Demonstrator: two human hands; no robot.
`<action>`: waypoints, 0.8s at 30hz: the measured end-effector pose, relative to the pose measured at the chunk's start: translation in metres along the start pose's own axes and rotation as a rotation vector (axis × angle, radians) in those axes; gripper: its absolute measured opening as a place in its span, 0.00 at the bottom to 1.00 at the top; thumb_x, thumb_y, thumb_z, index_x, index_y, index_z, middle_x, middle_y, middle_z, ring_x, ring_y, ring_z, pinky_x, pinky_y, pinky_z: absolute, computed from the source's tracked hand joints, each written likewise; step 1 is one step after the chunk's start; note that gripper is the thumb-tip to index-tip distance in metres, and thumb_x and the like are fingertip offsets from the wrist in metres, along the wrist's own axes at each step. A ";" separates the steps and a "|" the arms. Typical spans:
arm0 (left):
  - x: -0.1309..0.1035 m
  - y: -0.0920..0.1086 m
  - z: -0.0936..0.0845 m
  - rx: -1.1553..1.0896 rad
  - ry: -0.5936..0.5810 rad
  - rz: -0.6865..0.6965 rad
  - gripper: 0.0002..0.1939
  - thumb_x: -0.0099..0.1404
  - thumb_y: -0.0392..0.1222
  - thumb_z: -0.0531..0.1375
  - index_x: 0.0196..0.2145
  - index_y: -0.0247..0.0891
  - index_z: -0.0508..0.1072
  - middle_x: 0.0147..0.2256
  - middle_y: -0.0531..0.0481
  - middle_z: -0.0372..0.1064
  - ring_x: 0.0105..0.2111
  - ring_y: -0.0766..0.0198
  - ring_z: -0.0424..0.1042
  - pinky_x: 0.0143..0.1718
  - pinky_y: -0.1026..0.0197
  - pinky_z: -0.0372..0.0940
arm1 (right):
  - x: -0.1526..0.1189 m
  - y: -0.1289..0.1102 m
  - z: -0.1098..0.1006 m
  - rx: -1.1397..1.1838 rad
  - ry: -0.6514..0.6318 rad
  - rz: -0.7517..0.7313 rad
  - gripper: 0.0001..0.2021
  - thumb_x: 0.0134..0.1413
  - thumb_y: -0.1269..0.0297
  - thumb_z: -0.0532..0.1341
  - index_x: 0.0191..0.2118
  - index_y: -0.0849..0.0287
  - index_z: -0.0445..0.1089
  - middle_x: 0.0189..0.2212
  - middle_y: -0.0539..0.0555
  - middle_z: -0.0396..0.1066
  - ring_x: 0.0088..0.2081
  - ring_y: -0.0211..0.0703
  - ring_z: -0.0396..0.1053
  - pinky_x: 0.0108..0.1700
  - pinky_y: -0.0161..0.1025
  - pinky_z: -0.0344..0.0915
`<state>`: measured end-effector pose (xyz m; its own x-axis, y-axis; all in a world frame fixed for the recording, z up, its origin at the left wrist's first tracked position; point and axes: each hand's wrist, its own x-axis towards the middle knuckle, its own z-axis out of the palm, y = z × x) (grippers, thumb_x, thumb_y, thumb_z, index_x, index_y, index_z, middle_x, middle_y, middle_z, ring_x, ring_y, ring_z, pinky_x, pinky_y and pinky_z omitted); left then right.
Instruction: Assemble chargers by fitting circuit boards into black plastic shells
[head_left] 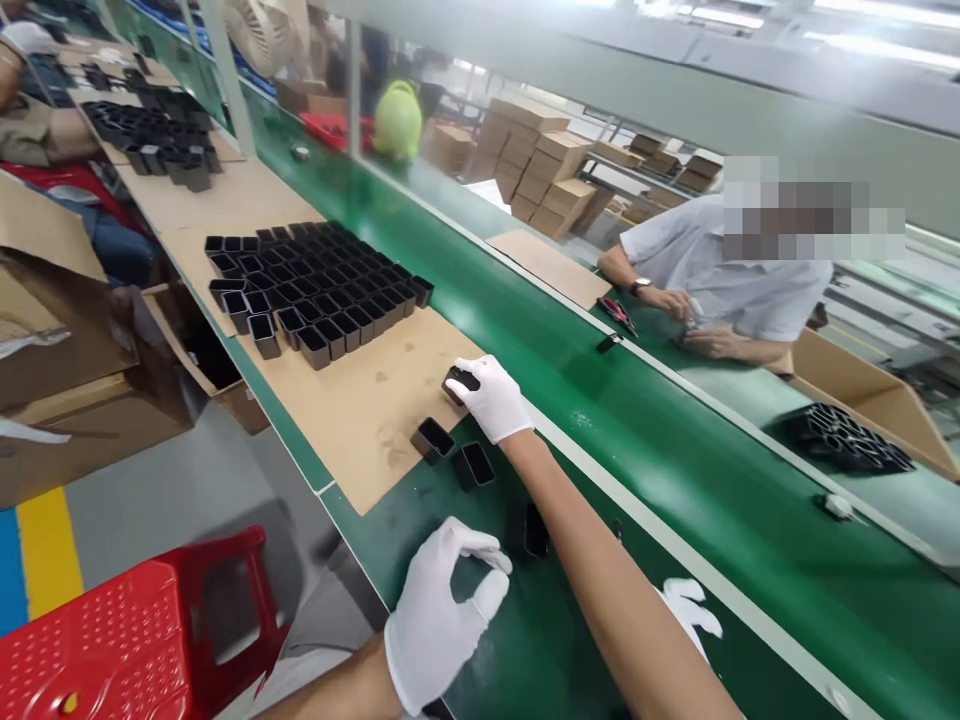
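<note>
My right hand (495, 398), in a white glove, grips a small black rectangular box (456, 386) at the edge of the brown cardboard sheet (360, 420). Nearer to me, an open-topped black box (433, 440) stands on the corner of that sheet, and another black box (475, 466) is on the green table beside it. A further dark box (534, 530) is partly hidden behind my right forearm. My left hand (442, 610), also gloved, hovers over the table's near side, fingers curved with a gap to the thumb and nothing between them.
Rows of black boxes (322, 275) cover the sheet's far part. A green conveyor belt (600, 420) runs alongside. Across it sits a person (720, 270) near more black boxes (847, 438). A white glove (691, 608) lies by my forearm. A red stool (112, 640) stands lower left.
</note>
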<state>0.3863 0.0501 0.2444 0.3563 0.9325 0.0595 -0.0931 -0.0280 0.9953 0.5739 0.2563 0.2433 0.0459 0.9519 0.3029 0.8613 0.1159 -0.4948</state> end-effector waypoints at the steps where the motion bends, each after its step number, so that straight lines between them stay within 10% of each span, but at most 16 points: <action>1: 0.000 0.000 0.000 -0.003 0.004 -0.008 0.11 0.67 0.29 0.61 0.44 0.42 0.74 0.40 0.51 0.79 0.43 0.59 0.80 0.53 0.52 0.72 | 0.001 0.001 0.002 -0.008 -0.004 -0.005 0.19 0.60 0.60 0.71 0.57 0.52 0.82 0.50 0.58 0.82 0.49 0.55 0.81 0.58 0.49 0.76; 7: 0.002 -0.004 0.001 -0.035 -0.006 -0.014 0.15 0.63 0.27 0.61 0.44 0.42 0.74 0.41 0.50 0.79 0.44 0.57 0.79 0.53 0.50 0.72 | -0.005 0.007 -0.002 -0.025 -0.003 -0.001 0.25 0.63 0.57 0.67 0.65 0.51 0.75 0.54 0.58 0.84 0.46 0.56 0.84 0.55 0.54 0.79; 24: -0.001 -0.005 0.007 -0.028 0.040 -0.061 0.18 0.56 0.25 0.64 0.41 0.45 0.75 0.41 0.52 0.79 0.44 0.55 0.79 0.55 0.53 0.70 | -0.010 0.015 0.007 0.130 0.143 0.094 0.17 0.59 0.45 0.72 0.40 0.53 0.80 0.43 0.58 0.87 0.44 0.55 0.85 0.52 0.51 0.81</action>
<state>0.3927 0.0472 0.2398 0.3247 0.9458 -0.0049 -0.0982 0.0388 0.9944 0.5831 0.2504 0.2272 0.2019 0.9115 0.3583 0.7779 0.0730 -0.6241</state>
